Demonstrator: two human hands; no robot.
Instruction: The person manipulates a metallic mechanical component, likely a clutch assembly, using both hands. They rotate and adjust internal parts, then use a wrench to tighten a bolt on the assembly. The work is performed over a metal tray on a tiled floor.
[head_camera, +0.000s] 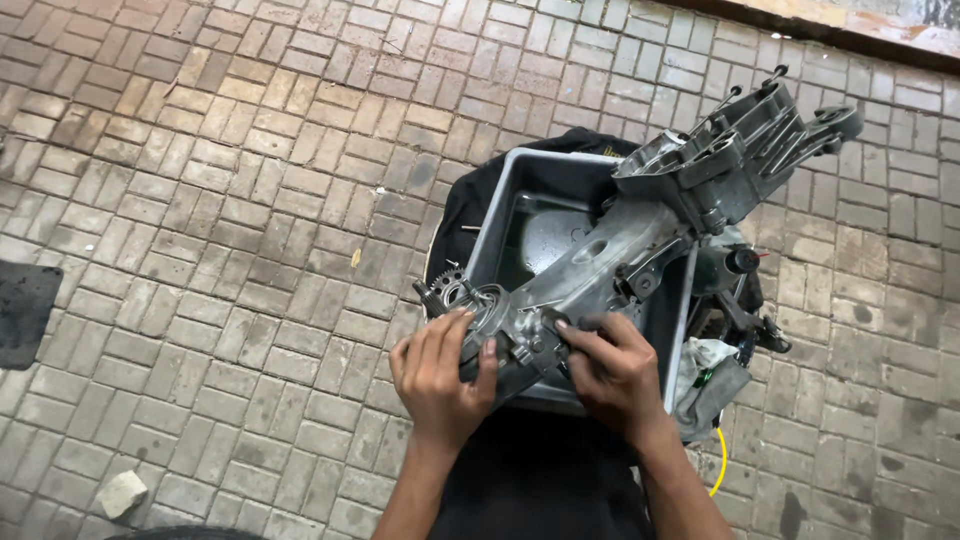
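A large grey metal engine casing (640, 235) lies slantwise across a grey metal tub (520, 190), its far end with bolts sticking up at the upper right. My left hand (440, 375) grips the casing's near round end, next to a small toothed gear (445, 292). My right hand (610, 370) holds the casing's near edge just to the right, fingers curled over it. Dark liquid sits in the tub under the casing.
The tub rests on a black cloth (470, 200) over a brick-paved floor (200, 200). More greasy parts and a rag (715, 365) lie to the tub's right, with a yellow cord (720, 465). A black mat (25, 310) is at the far left, a pale stone (122, 493) lower left.
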